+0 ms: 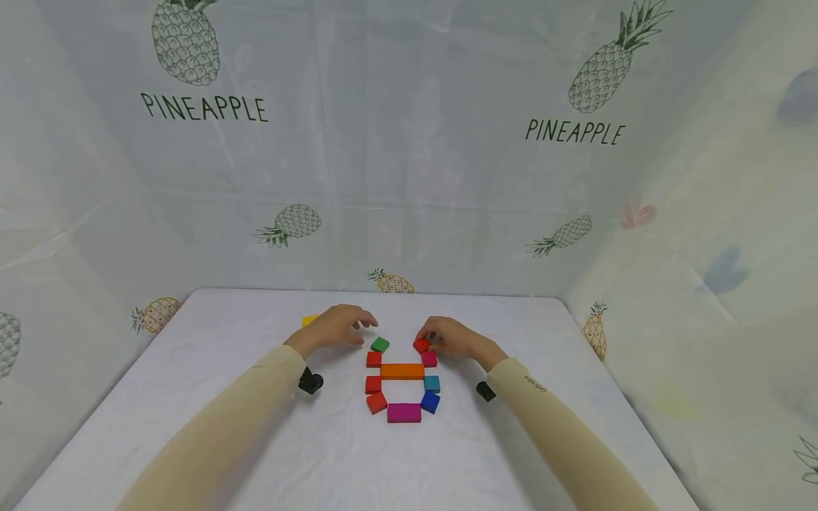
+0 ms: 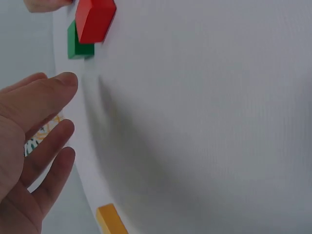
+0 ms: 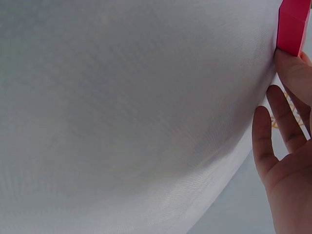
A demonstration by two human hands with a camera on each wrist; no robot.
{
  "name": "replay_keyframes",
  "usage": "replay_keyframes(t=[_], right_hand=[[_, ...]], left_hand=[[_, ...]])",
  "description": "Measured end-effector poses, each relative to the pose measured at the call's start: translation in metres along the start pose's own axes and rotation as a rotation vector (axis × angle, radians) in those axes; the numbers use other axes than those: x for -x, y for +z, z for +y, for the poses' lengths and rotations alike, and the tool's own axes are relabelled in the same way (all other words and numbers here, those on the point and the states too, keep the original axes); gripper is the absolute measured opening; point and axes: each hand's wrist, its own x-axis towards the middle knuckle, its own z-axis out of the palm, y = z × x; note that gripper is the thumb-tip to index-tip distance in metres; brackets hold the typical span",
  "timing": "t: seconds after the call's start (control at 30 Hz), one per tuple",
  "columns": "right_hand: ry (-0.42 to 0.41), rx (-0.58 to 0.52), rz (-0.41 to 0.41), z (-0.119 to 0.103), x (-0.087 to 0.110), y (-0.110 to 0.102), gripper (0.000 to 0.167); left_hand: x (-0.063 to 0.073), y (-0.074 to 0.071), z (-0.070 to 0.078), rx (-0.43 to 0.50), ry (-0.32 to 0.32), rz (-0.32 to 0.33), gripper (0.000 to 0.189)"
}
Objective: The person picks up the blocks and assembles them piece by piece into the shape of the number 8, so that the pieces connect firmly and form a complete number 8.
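My right hand (image 1: 450,337) pinches a small red block (image 1: 422,345) at the upper right end of a figure of coloured blocks on the table. Just below that block lies a pink block (image 1: 429,358), which the right wrist view also shows by the thumb (image 3: 294,73). My left hand (image 1: 339,326) hovers with loosely bent fingers, holding nothing, left of a green block (image 1: 380,344). A long orange block (image 1: 402,371) spans the middle of the figure. Under it come red blocks (image 1: 373,385) on the left, a teal block (image 1: 432,384) and a blue block (image 1: 430,402) on the right, and a magenta block (image 1: 404,412) at the bottom.
A yellow block (image 1: 310,320) lies behind my left wrist, partly hidden. The white table (image 1: 358,468) ends at a hanging sheet (image 1: 409,142) printed with pineapples. Small black objects (image 1: 311,381) show beside both forearms.
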Motion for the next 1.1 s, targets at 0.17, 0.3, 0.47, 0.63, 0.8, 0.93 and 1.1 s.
replay_keyframes(t=[0.17, 0.3, 0.47, 0.63, 0.8, 0.93, 1.1], right_hand=[[0.006, 0.008, 0.003, 0.000, 0.000, 0.000, 0.032], [0.004, -0.003, 0.003, 0.000, 0.000, 0.001, 0.032], [-0.003, -0.015, 0.003, -0.001, 0.000, 0.001, 0.031], [-0.008, -0.015, 0.000, -0.002, 0.000, 0.000, 0.031], [-0.016, -0.011, 0.003, -0.002, 0.001, 0.000, 0.031], [-0.023, -0.008, 0.003, -0.002, 0.001, 0.000, 0.031], [-0.023, -0.005, 0.001, -0.001, 0.000, 0.000, 0.031]], left_hand=[[0.009, -0.011, -0.010, 0.007, -0.005, 0.030, 0.050], [0.018, -0.016, -0.020, 0.015, -0.031, 0.061, 0.052], [0.028, -0.019, -0.035, -0.012, -0.056, 0.116, 0.054], [0.036, -0.019, -0.053, -0.045, -0.096, 0.152, 0.056], [0.043, -0.021, -0.070, -0.067, -0.144, 0.182, 0.057], [0.048, -0.024, -0.080, -0.066, -0.162, 0.193, 0.057], [0.052, -0.026, -0.084, -0.046, -0.177, 0.177, 0.054]])
